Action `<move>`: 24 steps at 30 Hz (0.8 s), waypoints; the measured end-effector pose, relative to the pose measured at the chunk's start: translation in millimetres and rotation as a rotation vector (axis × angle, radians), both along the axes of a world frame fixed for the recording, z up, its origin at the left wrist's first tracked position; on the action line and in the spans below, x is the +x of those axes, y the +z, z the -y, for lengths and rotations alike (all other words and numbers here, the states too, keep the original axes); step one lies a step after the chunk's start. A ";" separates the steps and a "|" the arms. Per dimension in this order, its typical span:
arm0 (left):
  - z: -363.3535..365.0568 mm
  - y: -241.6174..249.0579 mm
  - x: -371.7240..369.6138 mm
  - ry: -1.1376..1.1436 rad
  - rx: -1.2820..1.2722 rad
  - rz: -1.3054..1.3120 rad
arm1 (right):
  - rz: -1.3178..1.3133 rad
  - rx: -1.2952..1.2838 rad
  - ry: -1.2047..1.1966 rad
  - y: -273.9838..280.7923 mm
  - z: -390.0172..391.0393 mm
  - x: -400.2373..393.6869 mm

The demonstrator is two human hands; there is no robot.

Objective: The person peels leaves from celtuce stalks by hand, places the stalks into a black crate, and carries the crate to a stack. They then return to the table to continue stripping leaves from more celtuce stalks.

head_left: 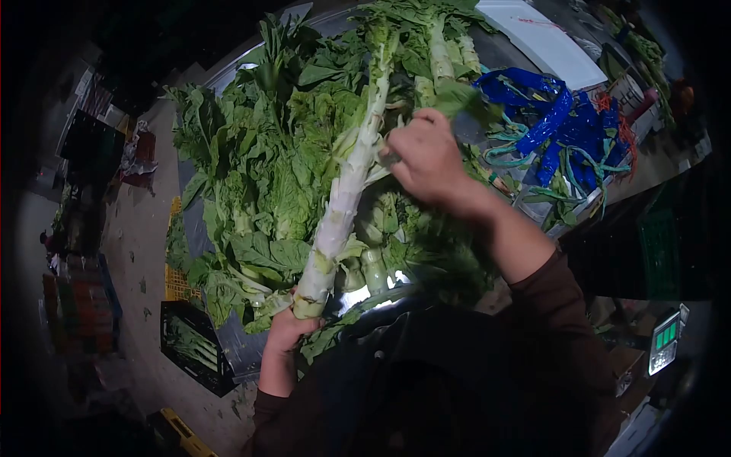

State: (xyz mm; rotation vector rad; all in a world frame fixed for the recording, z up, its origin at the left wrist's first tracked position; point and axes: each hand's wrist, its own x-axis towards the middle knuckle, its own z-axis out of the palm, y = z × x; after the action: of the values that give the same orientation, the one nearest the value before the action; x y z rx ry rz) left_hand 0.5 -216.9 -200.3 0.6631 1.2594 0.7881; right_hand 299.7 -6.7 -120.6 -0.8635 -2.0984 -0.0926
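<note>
The celtuce stalk (346, 190) is in the middle of your view, held slantwise above the heaped greens, its thick pale base towards you and its leafy top pointing away.

Furthest left, in the dim edge, you have orange-red crates (80, 308); what they hold is too blurred to tell. Next comes a black crate (169, 354) on the floor (141, 266), with leafy green bunches (194, 343) lying in it, pale stems showing. Just beyond it, a yellow crate (173, 278) is partly covered by leaves, so its contents are hidden.

On the table (242, 349), the leafy greens (266, 183) spread in a thick pile. Your left hand (292, 331) is wrapped around the stalk's base. Right of the stalk, your right hand (426, 156) has its fingers curled in close beside the stem; you cannot tell from here whether they pinch a leaf.

Further right, blue straps (560, 114) lie tangled with teal cords (506, 156), near a white panel (544, 42). At the far right is a green crate (661, 240), its inside too dark to read, and nearer you a scale (667, 339) with a lit green display.
</note>
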 end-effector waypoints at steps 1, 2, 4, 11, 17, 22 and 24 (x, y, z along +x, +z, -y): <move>-0.8 -2.7 -1.2 -0.001 -0.060 -0.004 | 0.025 -0.004 0.101 0.1 8.8 -3.0; -2.0 -3.1 -1.3 0.005 -0.059 -0.006 | 0.023 -0.004 0.106 1.8 14.8 -3.9; -6.3 -2.1 -1.5 -0.001 -0.018 0.028 | -0.048 -0.039 0.162 7.5 22.0 -2.0; -6.2 7.3 -7.4 0.036 0.066 -0.021 | -0.388 -0.146 -0.167 32.2 -5.3 26.6; -1.3 2.2 -8.0 0.011 0.174 -0.083 | -0.027 -0.256 -0.127 9.7 -39.5 13.5; 6.3 -7.8 -23.0 -0.050 0.149 -0.143 | -0.428 -0.584 0.032 -4.4 -40.7 1.4; 7.4 -1.1 -20.2 -0.068 0.134 -0.120 | -0.446 -0.426 0.035 -8.5 -38.7 -1.8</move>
State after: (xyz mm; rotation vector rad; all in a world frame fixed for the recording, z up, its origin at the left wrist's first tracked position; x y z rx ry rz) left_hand -19.7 -224.3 -201.5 0.8679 1.2930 0.7900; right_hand 297.9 32.0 -129.1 -0.9870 -1.7285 0.5370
